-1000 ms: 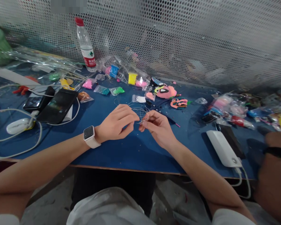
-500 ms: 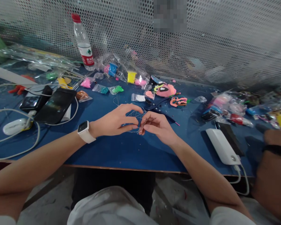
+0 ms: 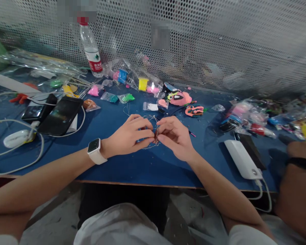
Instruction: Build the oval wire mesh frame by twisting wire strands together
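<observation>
A thin, silvery wire frame (image 3: 151, 147) with twisted strands is held between my hands above the blue table. My left hand (image 3: 132, 134), with a white-banded watch (image 3: 97, 151) on its wrist, pinches the wire between thumb and fingertips. Facing it, my right hand (image 3: 175, 137) has its thumb and curled fingers closed on the same wire. The fingertips of both hands almost meet and cover much of the frame. Behind them lie a small bag of white clay (image 3: 152, 107), a pink clay figure (image 3: 182, 98) and an orange-and-green clay piece (image 3: 194, 110).
Phones (image 3: 61, 115) and white cables lie at left. A water bottle (image 3: 93, 54) stands by the perforated metal screen (image 3: 132, 34). Several bagged clays (image 3: 127, 98) line the back. At right are a white power bank (image 3: 242, 160) and another person's arm (image 3: 298, 190).
My left hand has moved slightly right and closed its fingers on the wire. My right hand has shifted a little, its fingers still on the wire.
</observation>
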Motion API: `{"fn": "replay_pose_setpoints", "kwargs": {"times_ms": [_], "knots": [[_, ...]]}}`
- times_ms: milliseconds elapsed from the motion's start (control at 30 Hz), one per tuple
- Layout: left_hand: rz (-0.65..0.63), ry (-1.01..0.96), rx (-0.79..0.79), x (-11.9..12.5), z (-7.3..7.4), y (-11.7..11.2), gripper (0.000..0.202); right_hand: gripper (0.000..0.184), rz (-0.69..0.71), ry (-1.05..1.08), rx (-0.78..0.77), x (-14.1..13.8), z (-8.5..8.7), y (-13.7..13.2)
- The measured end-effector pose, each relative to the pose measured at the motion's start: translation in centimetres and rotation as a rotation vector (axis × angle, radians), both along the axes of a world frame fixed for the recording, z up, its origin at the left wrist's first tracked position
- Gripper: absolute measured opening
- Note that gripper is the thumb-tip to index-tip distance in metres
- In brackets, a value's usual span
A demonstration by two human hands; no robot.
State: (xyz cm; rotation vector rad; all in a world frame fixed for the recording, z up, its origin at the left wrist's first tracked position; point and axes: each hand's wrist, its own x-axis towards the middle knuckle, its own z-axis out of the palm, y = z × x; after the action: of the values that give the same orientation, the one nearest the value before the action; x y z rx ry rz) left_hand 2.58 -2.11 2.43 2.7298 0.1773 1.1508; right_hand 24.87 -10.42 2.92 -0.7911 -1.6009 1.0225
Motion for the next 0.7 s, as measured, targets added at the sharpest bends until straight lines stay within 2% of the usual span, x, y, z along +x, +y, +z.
{"fn": "replay_pose_setpoints", "kwargs": {"times_ms": [233,333,533,700], "knots": [[0.042,-0.118,-0.111,0.3,-0.3,-0.5,0.018,0.016,-0.062,-0.025,0.042,-0.3,-0.3,0.2],[0.074,-0.114,-0.190,0.3,-0.6,-0.6,0.011,0.012,-0.125,-0.056,0.022,-0.3,-0.3,0.3],[0.072,-0.139,-0.265,0.4,-0.6,-0.9,0.011,0.012,-0.250,-0.060,0.011,-0.7,0.0,0.1],[0.052,-0.143,-0.361,0.5,0.0,-1.4,0.013,0.019,-0.232,0.040,-0.059,-1.2,0.0,0.2]]}}
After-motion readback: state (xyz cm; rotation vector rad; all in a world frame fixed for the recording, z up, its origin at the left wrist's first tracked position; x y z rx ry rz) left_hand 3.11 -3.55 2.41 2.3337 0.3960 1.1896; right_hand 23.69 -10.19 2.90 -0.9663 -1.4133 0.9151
